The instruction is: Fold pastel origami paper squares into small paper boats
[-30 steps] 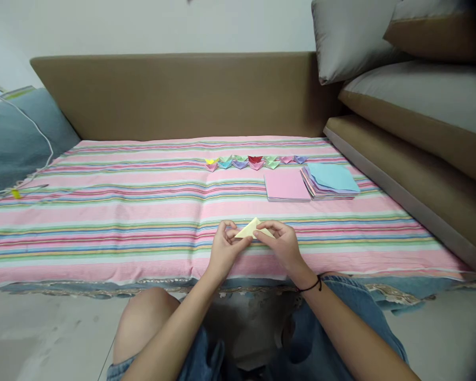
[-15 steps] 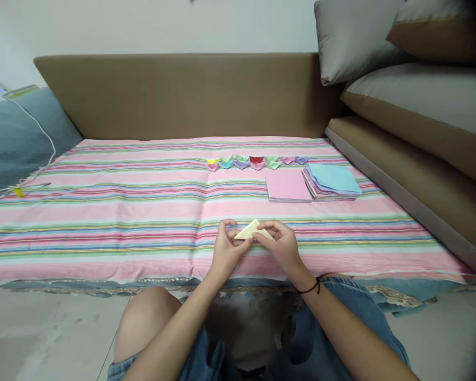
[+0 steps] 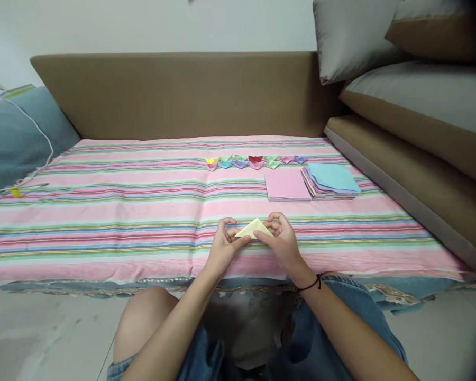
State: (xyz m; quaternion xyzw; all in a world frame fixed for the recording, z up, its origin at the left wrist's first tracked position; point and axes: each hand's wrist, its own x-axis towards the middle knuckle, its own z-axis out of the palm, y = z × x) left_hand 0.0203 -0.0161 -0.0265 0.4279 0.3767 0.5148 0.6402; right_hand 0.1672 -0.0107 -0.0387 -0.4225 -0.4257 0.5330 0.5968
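A pale yellow sheet of origami paper (image 3: pixel 255 227), folded into a triangle with its point away from me, is held between both hands above the striped cloth. My left hand (image 3: pixel 224 244) pinches its left corner, thumb on the near edge and fingers behind. My right hand (image 3: pixel 282 241) grips the right side, its thumb lying on the paper's face and its fingers curled behind. Beyond the hands, small folded paper boats stand in two rows, among them a red one (image 3: pixel 256 159) and a yellow one (image 3: pixel 211 161).
A pink paper stack (image 3: pixel 287 185) lies beside a second stack with blue on top (image 3: pixel 333 177). The striped cloth (image 3: pixel 103 211) covers the seat. Cushions (image 3: pixel 404 148) are piled at the right; a white cable (image 3: pixel 43 132) runs along the left.
My right hand's fingers have lifted off the front of the paper and its thumb has shifted slightly right. The left thumb has drawn back a little left, baring more of the triangle.
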